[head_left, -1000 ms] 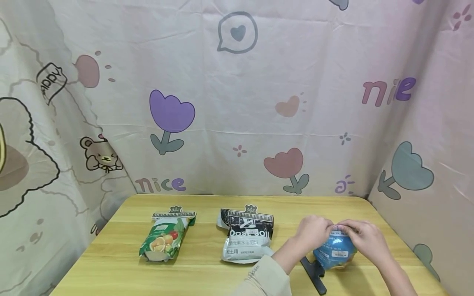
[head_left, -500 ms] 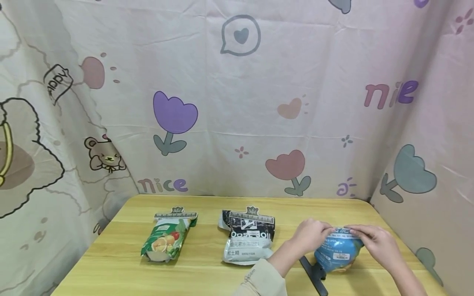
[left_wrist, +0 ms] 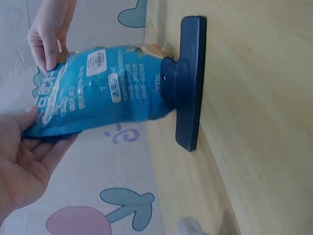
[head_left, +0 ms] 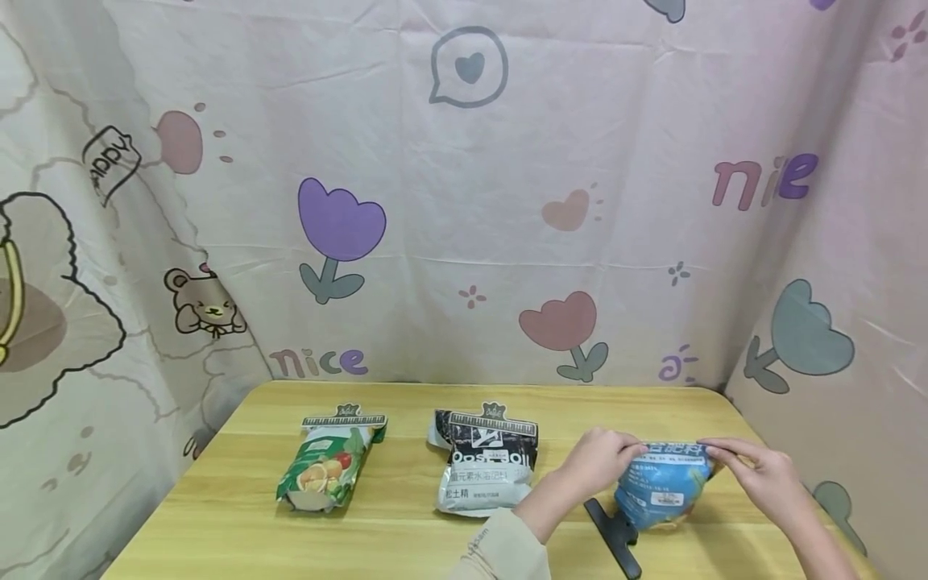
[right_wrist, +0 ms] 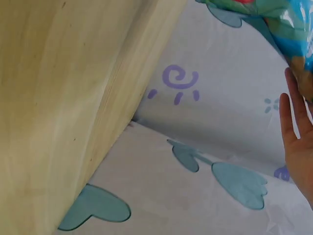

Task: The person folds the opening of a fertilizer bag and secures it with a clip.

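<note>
Blue bag (head_left: 661, 490) held at its top edge.
Your left hand (head_left: 600, 461) and right hand (head_left: 761, 477) pinch opposite corners; black clip (head_left: 613, 535) lies beside the bag.

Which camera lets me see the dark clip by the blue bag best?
The left wrist view: the dark clip fills the middle, its whole bar lying on the wooden table against the blue bag's bottom. The head view shows it small and partly hidden behind the bag. The right wrist view misses it.

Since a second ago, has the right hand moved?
Yes. The right hand slid rightward along the blue bag's top edge, toward the table's right side.
</note>
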### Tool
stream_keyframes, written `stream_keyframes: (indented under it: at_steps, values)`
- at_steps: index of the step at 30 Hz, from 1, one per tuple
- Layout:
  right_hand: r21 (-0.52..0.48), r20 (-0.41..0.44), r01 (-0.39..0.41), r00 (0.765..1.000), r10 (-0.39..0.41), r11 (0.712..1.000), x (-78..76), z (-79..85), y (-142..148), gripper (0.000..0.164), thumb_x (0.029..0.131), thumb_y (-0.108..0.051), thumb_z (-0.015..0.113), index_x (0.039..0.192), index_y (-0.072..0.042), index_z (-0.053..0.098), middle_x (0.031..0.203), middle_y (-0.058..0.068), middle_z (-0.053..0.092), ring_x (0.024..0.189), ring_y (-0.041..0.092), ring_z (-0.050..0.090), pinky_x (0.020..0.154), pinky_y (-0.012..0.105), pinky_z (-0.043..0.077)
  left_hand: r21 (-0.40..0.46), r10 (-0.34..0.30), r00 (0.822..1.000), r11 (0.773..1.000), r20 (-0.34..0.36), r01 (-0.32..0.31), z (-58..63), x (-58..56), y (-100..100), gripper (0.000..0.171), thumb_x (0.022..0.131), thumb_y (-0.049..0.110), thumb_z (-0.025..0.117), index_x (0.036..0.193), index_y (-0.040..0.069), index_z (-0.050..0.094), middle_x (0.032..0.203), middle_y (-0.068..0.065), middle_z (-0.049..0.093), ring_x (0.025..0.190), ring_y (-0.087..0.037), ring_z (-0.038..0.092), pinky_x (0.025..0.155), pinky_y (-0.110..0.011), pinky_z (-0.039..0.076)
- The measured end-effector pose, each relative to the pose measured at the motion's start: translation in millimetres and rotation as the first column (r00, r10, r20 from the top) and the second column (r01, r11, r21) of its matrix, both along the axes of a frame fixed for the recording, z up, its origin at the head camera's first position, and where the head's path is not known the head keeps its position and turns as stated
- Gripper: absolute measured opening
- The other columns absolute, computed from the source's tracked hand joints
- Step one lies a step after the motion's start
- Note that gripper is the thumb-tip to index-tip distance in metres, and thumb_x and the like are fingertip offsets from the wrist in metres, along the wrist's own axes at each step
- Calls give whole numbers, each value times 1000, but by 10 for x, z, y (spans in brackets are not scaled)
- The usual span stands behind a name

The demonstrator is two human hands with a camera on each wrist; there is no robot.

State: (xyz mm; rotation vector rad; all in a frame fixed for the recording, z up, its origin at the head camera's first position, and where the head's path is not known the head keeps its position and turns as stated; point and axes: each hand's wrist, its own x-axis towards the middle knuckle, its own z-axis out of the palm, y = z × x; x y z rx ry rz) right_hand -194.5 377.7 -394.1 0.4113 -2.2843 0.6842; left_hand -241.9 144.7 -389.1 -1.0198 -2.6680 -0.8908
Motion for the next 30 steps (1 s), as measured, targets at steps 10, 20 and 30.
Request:
stream_keyframes:
  at_steps: [10,20,30]
  values:
    - [16,11,94,995,-94,995,70,49,-65,18,78,-7,72,95,-11,71,97,-14,64,95,1,53,84,29,44,9,-48,999,999,-10,48,-6,-51,-74,29,96,33,47,108,17,69,101,12,65,94,2,57,76,-11,44]
    - [109,-45,-225,972,231,968,218,-83,-675,26,66,6,74,86,-9,68,71,-12,59,60,-5,48,50,11,41,2,-50,997,999,-53,50,-14,-64,-100,28,96,32,48,105,17,70,94,12,67,78,7,56,65,-7,42]
    - [285,714,-292,700,1,913,208,-365,-995,48,81,-42,66,112,-6,59,69,-10,55,55,8,49,51,33,45,-26,-31,999,999,-8,31,-24,-31,-43,30,95,34,48,108,19,69,98,13,66,89,4,57,71,-10,44]
